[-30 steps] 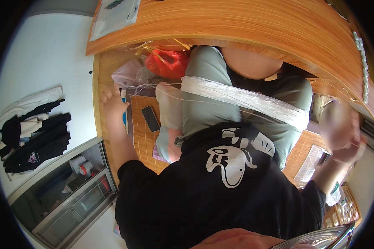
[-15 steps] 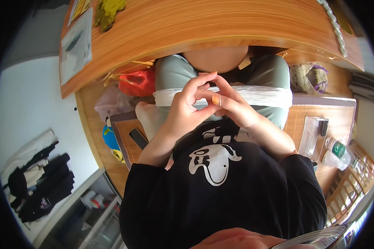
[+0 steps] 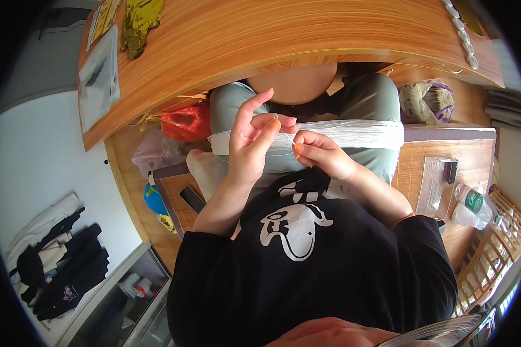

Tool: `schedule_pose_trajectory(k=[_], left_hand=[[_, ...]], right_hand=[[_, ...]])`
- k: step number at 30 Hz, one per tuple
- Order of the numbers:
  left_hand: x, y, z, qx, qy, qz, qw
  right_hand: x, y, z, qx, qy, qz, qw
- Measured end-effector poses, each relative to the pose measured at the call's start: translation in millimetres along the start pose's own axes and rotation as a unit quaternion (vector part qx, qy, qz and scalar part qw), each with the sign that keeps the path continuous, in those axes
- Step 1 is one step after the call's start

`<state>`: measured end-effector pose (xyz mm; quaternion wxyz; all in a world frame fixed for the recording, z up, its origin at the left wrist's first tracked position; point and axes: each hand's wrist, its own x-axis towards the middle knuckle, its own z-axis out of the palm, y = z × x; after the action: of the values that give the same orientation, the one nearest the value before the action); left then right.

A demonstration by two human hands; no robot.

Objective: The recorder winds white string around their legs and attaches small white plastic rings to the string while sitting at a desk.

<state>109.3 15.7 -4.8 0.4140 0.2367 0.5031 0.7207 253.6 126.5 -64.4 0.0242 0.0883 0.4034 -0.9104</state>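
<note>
A skein of white thread (image 3: 353,133) is stretched around both my knees, across my grey-green trousers. Above it, my left hand (image 3: 253,134) pinches a white strand between thumb and fingers, with its index finger raised. A small loop of that strand shows at the left fingertips. My right hand (image 3: 324,155), just to the right, is closed in a pinch on the same white thread (image 3: 286,137), which runs short and taut between the two hands. A loose strand also hangs below my left hand toward the skein.
A wooden desk (image 3: 283,34) spans the far side, with gold foil (image 3: 139,29) and a braided white cord (image 3: 462,34) on it. Beside my legs are a red bag (image 3: 186,122), a phone (image 3: 192,198), a clear box (image 3: 435,184), a bottle (image 3: 470,198) and a wooden rack (image 3: 492,254).
My hands, touching at the fingertips before, have come apart. The right hand moved down, and a white thread now shows between them. The left index finger has lifted.
</note>
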Motion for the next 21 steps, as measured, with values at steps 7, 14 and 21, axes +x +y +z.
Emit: schedule_pose_trajectory(k=[7,14,21], left_hand=[[-3,-5,-6,0.016,-0.07,-0.061,0.996],[-2,-20,2,0.227,0.032,-0.032,0.973],[-5,-13,-18,0.04,-0.126,-0.115,0.984]], right_hand=[[6,-7,-9,0.155,0.092,0.043,0.983],[1,-25,28,-0.248,0.118,-0.124,0.954],[9,-17,-3,0.014,0.095,0.1,0.99]])
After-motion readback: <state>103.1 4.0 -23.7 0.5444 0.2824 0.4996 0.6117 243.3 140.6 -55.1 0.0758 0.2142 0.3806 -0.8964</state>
